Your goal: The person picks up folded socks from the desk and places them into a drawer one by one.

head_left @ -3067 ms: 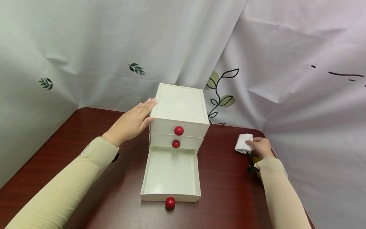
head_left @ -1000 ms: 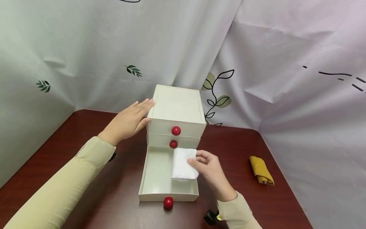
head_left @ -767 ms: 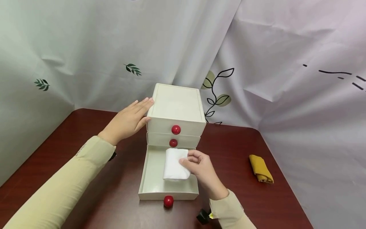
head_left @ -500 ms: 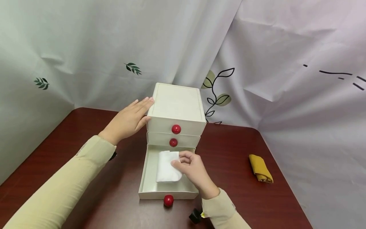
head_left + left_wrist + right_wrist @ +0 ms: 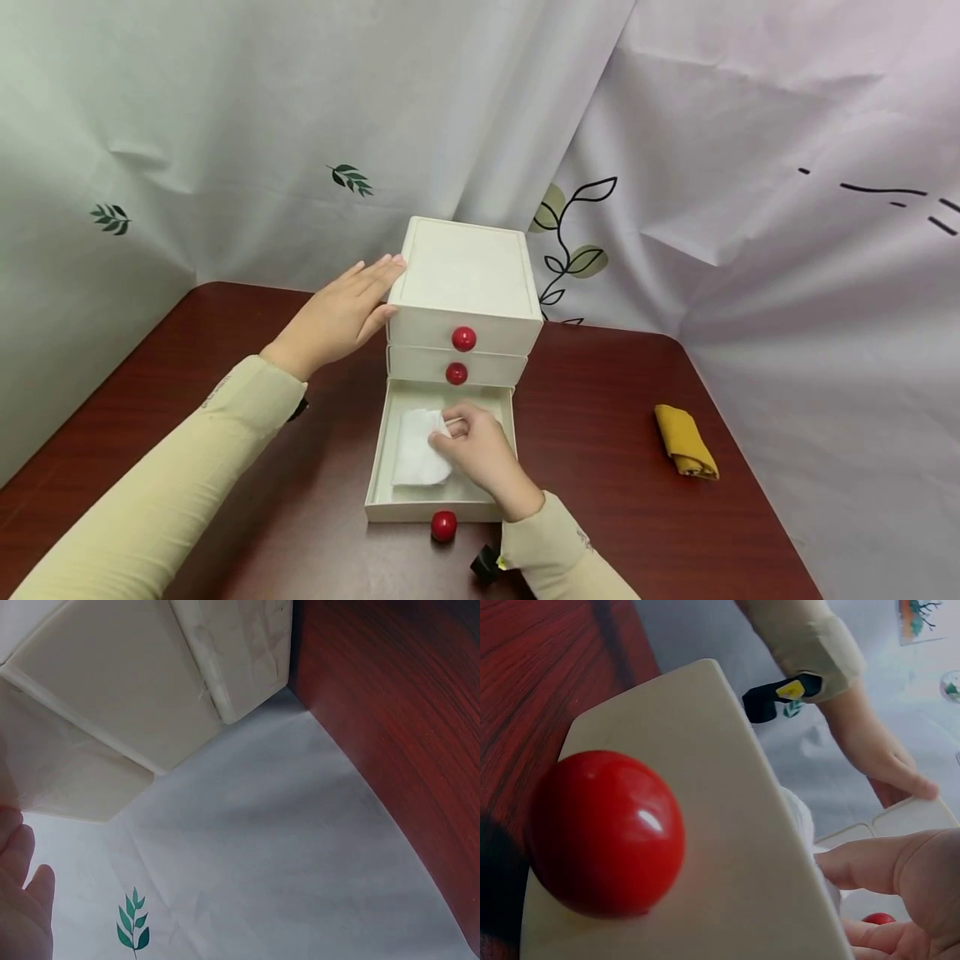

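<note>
A white drawer cabinet (image 5: 471, 268) with red round knobs stands mid-table in the head view. Its bottom drawer (image 5: 429, 512) is pulled out; the two above are closed. Fingers straight, my left hand (image 5: 337, 315) rests against the upper left side of the cabinet. My right hand (image 5: 480, 448) pinches the right edge of a folded white cloth (image 5: 418, 450) inside the bottom drawer; whether the cloth touches the drawer floor I cannot tell. The right wrist view has the drawer's red knob (image 5: 606, 834) up close, and the drawer front hides most of the cloth.
A folded mustard-yellow cloth (image 5: 686, 442) lies on the dark red table (image 5: 600, 400) at the right. White curtains (image 5: 262, 125) with leaf prints hang behind the table and along both sides. Black wrist camera parts (image 5: 486, 565) show beside the right sleeve.
My right hand has brought the white cloth from the table's right side over to the bottom drawer, then leftward and down into it. The left hand has stayed at the cabinet.
</note>
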A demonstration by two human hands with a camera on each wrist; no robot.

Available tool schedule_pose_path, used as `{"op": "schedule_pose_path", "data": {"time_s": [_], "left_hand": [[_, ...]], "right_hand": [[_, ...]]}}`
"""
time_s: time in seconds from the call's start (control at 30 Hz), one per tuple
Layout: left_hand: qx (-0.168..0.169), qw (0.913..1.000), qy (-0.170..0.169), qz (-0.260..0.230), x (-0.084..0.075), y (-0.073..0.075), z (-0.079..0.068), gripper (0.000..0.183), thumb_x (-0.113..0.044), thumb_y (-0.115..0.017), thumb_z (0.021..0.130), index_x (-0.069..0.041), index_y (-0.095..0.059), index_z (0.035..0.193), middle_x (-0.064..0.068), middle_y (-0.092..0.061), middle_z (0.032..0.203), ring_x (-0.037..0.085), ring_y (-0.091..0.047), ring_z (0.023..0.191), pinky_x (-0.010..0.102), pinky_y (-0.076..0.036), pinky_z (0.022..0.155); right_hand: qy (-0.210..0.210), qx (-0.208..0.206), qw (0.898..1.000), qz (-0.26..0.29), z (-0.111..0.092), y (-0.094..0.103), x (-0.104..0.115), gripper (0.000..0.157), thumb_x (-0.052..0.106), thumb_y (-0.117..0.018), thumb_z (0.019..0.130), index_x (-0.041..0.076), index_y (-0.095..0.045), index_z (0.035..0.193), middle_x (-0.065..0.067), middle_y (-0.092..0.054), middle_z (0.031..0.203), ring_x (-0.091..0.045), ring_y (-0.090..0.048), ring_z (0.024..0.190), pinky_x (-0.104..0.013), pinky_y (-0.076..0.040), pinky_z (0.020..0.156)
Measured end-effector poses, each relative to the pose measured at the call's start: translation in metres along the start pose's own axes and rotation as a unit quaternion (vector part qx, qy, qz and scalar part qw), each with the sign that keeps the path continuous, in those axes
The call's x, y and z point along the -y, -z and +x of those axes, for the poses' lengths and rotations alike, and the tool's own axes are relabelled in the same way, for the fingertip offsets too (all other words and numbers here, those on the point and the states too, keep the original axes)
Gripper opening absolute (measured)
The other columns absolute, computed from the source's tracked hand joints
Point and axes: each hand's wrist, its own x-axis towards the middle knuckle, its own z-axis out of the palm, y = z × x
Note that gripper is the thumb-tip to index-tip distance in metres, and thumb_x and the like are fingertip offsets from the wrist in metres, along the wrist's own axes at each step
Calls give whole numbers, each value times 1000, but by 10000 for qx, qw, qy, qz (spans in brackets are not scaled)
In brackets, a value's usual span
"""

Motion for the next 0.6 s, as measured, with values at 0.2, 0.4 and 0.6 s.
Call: {"op": "schedule_pose_path", "data": {"time_s": [0.2,0.4,0.6], "left_hand": [[-26,10000,-8,-15,0,-1,0,61,-21,-60,103,3,-36,154,20,-40,157,35,-37,147,49,-23,124],[-49,10000,-3,-33,0,-2,-1,61,-20,-60,103,3,-37,154,20,-40,157,35,-37,146,48,-23,124],[-67,10000,26,-51,0,-2,-1,61,-21,-60,103,3,-36,154,20,-40,157,34,-37,147,48,-23,124]], "right_hand": [[-43,224,9971,-726,-1,-8,3,26,4,-74,85,-3,-68,110,-9,-72,86,-19,-68,81,-28,-55,69],[48,357,9935,-1077,-3,-17,5,27,2,-73,85,-3,-67,110,-9,-70,85,-20,-68,81,-30,-55,73],[128,422,9896,-1369,-4,-23,5,26,2,-72,84,-4,-67,109,-8,-70,84,-21,-66,83,-32,-54,73]]}}
